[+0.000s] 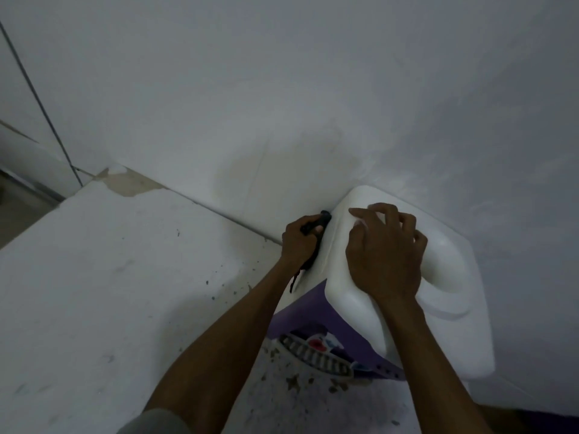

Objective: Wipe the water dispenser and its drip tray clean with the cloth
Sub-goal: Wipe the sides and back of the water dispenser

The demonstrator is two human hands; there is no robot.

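The water dispenser [451, 296] has a white top with a sunken hollow and a purple front, and stands against the wall at the lower right. My right hand [387, 255] rests flat on its top, fingers spread and bent, holding nothing. My left hand [299, 241] presses a dark cloth [316, 227] against the dispenser's left side; a strand of the cloth hangs down below the wrist. The drip tray [316, 355], with a slotted grille, shows at the purple front between my forearms.
A white wall fills the upper view, with a yellowish stain [282, 180] behind the dispenser. The pale floor [109, 292] stretches to the left, speckled with dark spots near the dispenser. A door frame [40, 104] stands at the far left.
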